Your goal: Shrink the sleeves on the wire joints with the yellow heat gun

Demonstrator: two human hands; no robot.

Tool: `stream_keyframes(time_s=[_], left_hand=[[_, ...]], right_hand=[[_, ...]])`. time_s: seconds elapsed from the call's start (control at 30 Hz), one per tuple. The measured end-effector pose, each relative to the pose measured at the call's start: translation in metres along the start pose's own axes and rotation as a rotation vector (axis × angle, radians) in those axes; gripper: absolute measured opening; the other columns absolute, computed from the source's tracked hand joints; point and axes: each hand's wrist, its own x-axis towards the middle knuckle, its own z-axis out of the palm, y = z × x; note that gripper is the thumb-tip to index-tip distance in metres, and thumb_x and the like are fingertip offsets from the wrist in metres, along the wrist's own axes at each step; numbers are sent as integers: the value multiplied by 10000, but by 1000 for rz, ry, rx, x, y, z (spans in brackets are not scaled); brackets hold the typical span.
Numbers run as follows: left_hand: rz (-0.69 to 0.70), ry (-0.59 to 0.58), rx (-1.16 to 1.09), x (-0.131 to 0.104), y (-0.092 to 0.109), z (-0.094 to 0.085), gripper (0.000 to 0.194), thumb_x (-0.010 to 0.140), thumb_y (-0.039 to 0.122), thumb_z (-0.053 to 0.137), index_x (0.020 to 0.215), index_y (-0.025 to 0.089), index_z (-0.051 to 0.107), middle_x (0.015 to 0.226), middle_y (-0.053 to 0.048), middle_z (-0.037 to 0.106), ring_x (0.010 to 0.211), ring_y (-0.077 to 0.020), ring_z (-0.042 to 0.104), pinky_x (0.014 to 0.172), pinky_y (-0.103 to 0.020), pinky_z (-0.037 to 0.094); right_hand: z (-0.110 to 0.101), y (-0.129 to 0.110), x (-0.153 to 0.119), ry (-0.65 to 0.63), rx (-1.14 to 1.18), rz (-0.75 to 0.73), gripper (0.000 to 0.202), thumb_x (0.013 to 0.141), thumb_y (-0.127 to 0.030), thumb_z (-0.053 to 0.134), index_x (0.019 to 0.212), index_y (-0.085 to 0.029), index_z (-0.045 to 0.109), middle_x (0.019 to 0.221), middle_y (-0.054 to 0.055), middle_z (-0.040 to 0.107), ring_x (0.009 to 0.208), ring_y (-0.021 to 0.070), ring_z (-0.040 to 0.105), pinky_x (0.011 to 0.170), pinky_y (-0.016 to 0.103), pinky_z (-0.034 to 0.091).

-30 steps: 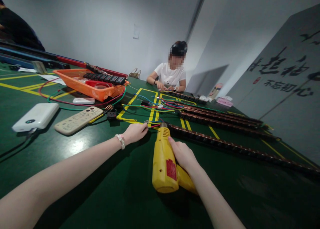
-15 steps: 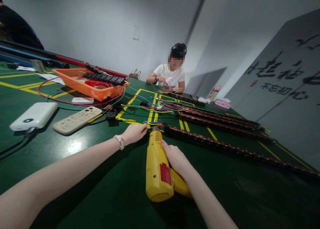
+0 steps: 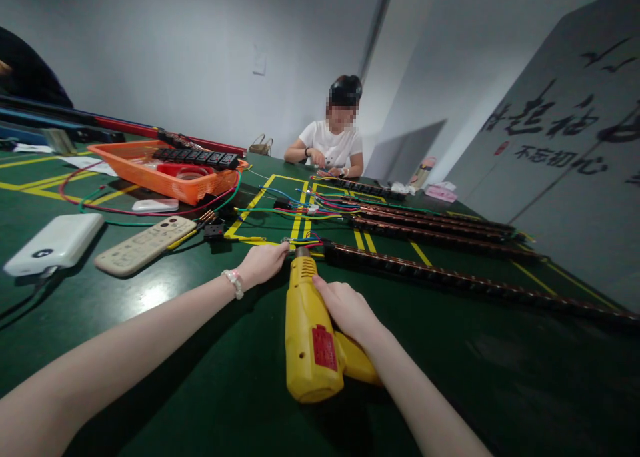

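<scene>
Head view: right grip (image 3: 347,314) closed around heat gun (image 3: 305,310); left grip (image 3: 263,264) pinches wires (image 3: 315,244) beside its nozzle (image 3: 302,251), over bench (image 3: 225,384). Probable step: heating; next move calls for steady aim.

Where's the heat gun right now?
Head view, lower centre: the yellow heat gun is in the right hand, its nozzle just right of the left hand.

Your right hand (image 3: 347,310) has brought the yellow heat gun (image 3: 313,337) leftward, so its nozzle (image 3: 303,251) now sits nearer your left hand (image 3: 263,264) and farther from the end of the dark strip (image 3: 425,269). Your view has turned slightly right. Across the counter (image 3: 225,390), a co-worker's hand (image 3: 316,156) is raised higher than before.
</scene>
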Motion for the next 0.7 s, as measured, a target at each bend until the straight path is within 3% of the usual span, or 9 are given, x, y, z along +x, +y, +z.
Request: stream_keyframes(time_s=[0.37,0.7], left_hand=[[-21,5,-5,0,2,-2,344,908,386,231,1003,210,511,847,-63,656,760,-187,625,599,-237,397],[-12,22,18,0,0,1,366,915,389,203,1011,207,506,857,-66,655,756,-193,626,596,-246,392]], right_hand=[[-7,15,7,131,0,82,731,830,-671,126,800,-168,655,822,95,653,767,234,601,657,297,385],[-5,19,7,128,29,52,727,832,-669,113,824,-175,646,846,98,651,755,222,586,633,288,360]])
